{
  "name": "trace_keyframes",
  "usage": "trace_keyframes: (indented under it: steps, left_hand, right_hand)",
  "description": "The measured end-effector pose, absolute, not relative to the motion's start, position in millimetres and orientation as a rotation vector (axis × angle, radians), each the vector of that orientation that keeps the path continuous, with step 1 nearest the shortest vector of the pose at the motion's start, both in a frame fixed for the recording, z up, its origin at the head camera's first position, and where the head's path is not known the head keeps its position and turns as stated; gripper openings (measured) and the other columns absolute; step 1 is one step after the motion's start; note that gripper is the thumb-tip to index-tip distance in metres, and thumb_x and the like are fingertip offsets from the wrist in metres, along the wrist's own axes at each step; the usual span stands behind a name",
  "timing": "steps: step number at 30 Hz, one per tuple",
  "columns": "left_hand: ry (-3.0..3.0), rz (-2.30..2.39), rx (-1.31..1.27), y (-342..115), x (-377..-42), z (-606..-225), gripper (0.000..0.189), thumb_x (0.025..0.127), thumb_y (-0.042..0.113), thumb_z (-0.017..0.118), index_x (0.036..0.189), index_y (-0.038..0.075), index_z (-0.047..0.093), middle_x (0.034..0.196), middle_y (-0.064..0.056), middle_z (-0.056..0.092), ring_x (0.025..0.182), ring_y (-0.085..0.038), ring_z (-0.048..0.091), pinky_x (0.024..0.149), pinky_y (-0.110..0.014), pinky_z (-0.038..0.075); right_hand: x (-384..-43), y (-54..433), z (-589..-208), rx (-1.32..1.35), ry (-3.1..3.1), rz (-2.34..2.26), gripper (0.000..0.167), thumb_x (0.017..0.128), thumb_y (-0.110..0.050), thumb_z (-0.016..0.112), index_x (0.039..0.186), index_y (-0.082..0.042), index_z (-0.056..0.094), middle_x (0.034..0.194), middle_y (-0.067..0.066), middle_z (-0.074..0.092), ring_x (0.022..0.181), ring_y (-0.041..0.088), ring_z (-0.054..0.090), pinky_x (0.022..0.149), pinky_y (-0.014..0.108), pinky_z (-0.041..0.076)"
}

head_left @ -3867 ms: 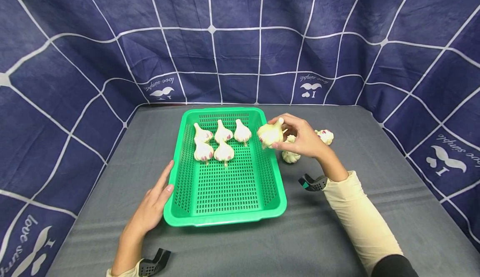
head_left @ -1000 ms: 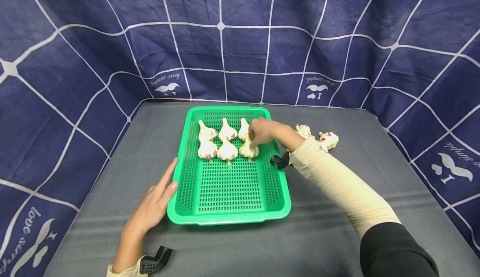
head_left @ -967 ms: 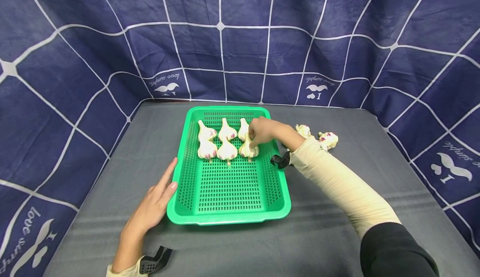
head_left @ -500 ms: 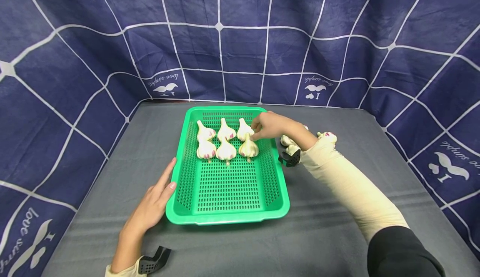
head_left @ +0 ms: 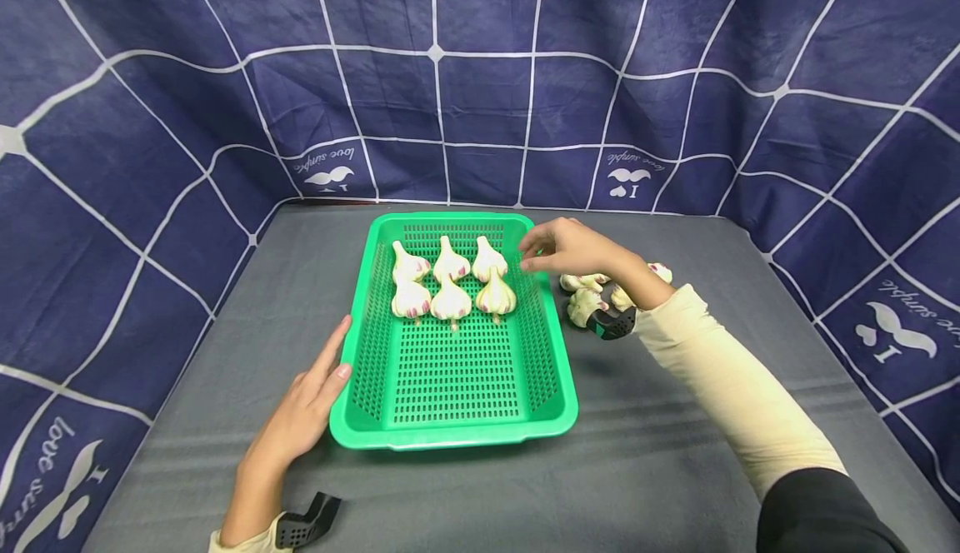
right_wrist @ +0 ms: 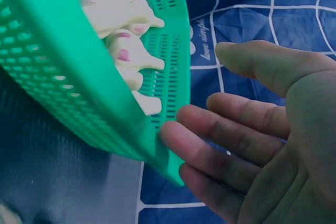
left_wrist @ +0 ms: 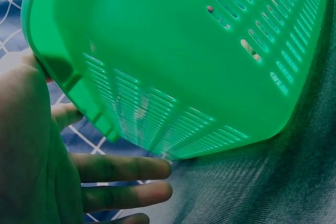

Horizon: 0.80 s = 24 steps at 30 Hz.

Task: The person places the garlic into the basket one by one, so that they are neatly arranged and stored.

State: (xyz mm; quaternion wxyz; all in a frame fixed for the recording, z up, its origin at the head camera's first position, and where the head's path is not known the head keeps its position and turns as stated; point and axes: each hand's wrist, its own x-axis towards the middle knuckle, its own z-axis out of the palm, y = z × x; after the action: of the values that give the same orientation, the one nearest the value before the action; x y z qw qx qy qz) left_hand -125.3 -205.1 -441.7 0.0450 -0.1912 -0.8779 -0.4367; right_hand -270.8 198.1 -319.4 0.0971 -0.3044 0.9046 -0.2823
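Observation:
In the head view, a green perforated plastic basket [head_left: 453, 438] holds several garlic bulbs, standing in two rows of three towards its far end. The front right garlic bulb [head_left: 496, 296] is yellower than the others. My left hand [head_left: 303, 407] rests at the basket's left rim with fingers extended; in the left wrist view its straight fingers lie along the outside of the basket wall [left_wrist: 157, 40]. Over the right rim hovers my right hand [head_left: 573, 249], nothing in it. The right wrist view shows that hand's relaxed, spread fingers [right_wrist: 197, 145] beside the rim.
More garlic bulbs [head_left: 587, 307] lie on the grey cloth [head_left: 450, 503] right of the basket, partly hidden by my right forearm and wrist camera [head_left: 611, 324]. A blue curtain with white lines [head_left: 480, 103] encloses the back and sides.
My right hand set a garlic bulb from the right into the front row, let go of it, and has drawn back rightward to the rim. The left hand stays at the basket.

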Motion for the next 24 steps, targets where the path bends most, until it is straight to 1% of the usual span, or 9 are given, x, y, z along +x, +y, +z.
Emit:
trace_keyframes:
  steps: [3, 6, 10, 13, 19, 24]
  left_hand:
    - [-2.673, -1.332, -0.592, -204.8, -125.2, -442.3, 0.057, 0.107, 0.019, 0.038, 0.160, 0.025, 0.017, 0.157, -0.015, 0.032, 0.133, -0.041, 0.040, 0.100, -0.006, 0.019]
    - [-2.669, -1.327, -0.595, -204.7, -125.3, -442.7, 0.057, 0.107, 0.019, 0.038, 0.160, 0.025, 0.017, 0.157, -0.014, 0.032, 0.133, -0.041, 0.040, 0.101, -0.006, 0.019]
    - [-2.669, -1.327, -0.592, -204.6, -125.1, -442.5, 0.057, 0.107, 0.020, 0.038, 0.160, 0.026, 0.017, 0.157, -0.014, 0.032, 0.133, -0.041, 0.040, 0.100, -0.005, 0.018]
    - [-2.662, -1.332, -0.590, -204.2, -124.4, -441.7, 0.057, 0.107, 0.019, 0.038, 0.160, 0.026, 0.018, 0.157, -0.015, 0.032, 0.133, -0.041, 0.040, 0.100, -0.004, 0.018]
    - [-2.657, -1.335, -0.591, -203.7, -123.6, -440.0, 0.057, 0.107, 0.018, 0.039, 0.160, 0.025, 0.018, 0.158, -0.013, 0.032, 0.133, -0.041, 0.039, 0.100, -0.005, 0.018]
    - [-2.670, -1.336, -0.587, -203.7, -124.5, -440.6, 0.057, 0.107, 0.019, 0.038, 0.160, 0.025, 0.017, 0.157, -0.014, 0.032, 0.133, -0.041, 0.040, 0.100, -0.005, 0.019]
  right_hand:
    - [-268.4, 207.1, -322.6, -0.893, 2.698, -0.898, 0.032, 0.091, -0.017, 0.072, 0.114, 0.005, 0.069, 0.097, 0.007, 0.074, 0.088, 0.022, 0.070, 0.080, 0.038, 0.054]
    - [-264.4, 216.6, -325.8, -0.868, 2.713, -0.967, 0.028, 0.091, -0.014, 0.071, 0.112, 0.005, 0.069, 0.097, 0.008, 0.074, 0.089, 0.022, 0.070, 0.082, 0.038, 0.054]
    - [-259.7, 229.5, -331.4, -0.823, 2.748, -1.030, 0.022, 0.091, -0.011, 0.072, 0.108, 0.001, 0.070, 0.096, 0.008, 0.074, 0.088, 0.022, 0.070, 0.082, 0.037, 0.054]
    - [-256.7, 238.7, -335.9, -0.786, 2.775, -1.062, 0.020, 0.090, -0.010, 0.073, 0.107, 0.000, 0.071, 0.093, 0.008, 0.074, 0.086, 0.021, 0.069, 0.080, 0.035, 0.054]
    - [-252.7, 257.1, -346.0, -0.741, 2.797, -1.101, 0.020, 0.090, -0.006, 0.071, 0.108, 0.003, 0.070, 0.091, 0.009, 0.073, 0.082, 0.020, 0.069, 0.078, 0.029, 0.054]
    - [-248.3, 272.2, -355.8, -0.754, 2.874, -1.045, 0.025, 0.086, -0.009, 0.076, 0.106, 0.004, 0.070, 0.085, 0.005, 0.072, 0.073, 0.016, 0.065, 0.071, 0.026, 0.053]
